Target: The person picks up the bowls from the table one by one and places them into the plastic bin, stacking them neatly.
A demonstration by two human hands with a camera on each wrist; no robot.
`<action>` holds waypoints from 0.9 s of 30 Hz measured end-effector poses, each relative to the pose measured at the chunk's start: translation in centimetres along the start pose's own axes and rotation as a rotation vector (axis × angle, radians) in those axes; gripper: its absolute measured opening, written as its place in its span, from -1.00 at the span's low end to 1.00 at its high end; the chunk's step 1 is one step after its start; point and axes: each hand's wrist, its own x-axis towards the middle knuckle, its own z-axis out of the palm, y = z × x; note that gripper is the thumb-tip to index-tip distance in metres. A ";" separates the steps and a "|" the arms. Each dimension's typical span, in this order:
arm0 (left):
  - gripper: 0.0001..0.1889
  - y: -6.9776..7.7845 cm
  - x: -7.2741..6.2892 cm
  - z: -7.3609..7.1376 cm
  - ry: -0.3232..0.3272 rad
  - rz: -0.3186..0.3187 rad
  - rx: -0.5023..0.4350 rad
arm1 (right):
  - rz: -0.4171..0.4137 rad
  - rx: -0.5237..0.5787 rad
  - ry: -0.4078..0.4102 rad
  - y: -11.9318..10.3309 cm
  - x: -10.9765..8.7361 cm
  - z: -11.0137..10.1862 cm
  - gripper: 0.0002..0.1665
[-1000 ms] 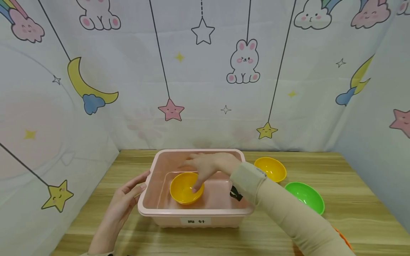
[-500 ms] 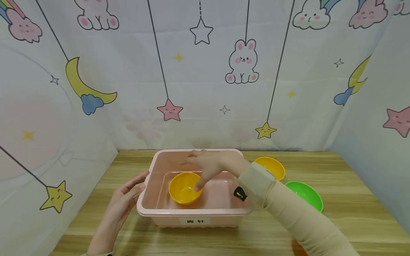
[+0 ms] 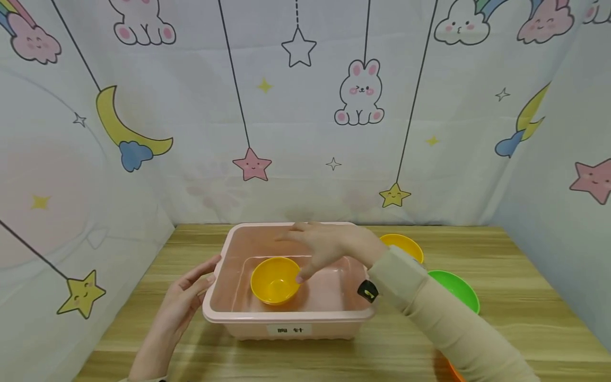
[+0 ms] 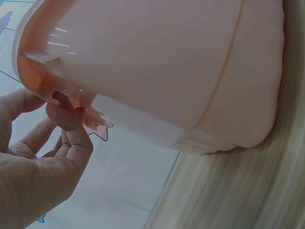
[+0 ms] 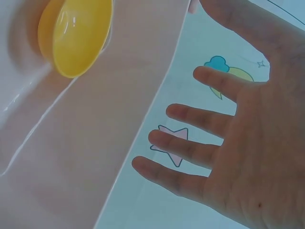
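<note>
A pink plastic basin point(image 3: 289, 317) with a white label on its front stands on the table, and a yellow bowl point(image 3: 275, 281) sits upright inside it. At the basin's left side my left hand point(image 3: 188, 292) holds the rim; in the left wrist view the thumb and fingers of that hand point(image 4: 52, 143) pinch the handle edge. My right hand point(image 3: 329, 245) hovers over the basin, up and right of the bowl, its thumb overlapping the bowl's edge in the head view. In the right wrist view its fingers point(image 5: 190, 145) are spread and straight, with nothing in them.
Right of the basin a second yellow bowl point(image 3: 403, 245) and a green bowl point(image 3: 455, 289) stand on the wooden table point(image 3: 396, 345), partly behind my right sleeve. An orange item point(image 3: 454, 371) shows at the bottom edge. Cartoon-printed cloth point(image 3: 305, 116) encloses the table.
My right hand has drawn slightly right and up, away from the bowl in the basin. The left hand stays at the rim, and the whole head view has shifted a little.
</note>
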 end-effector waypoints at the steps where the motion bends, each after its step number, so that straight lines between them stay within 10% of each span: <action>1: -0.61 0.0 0.0 0.0 0.000 -0.001 -0.002 | 0.002 0.004 0.003 0.0 -0.2 0.0 -0.01; 27: -0.60 -0.3 0.0 -0.1 -0.015 0.015 -0.003 | -0.096 -0.111 0.253 -0.2 -4.2 0.1 -0.18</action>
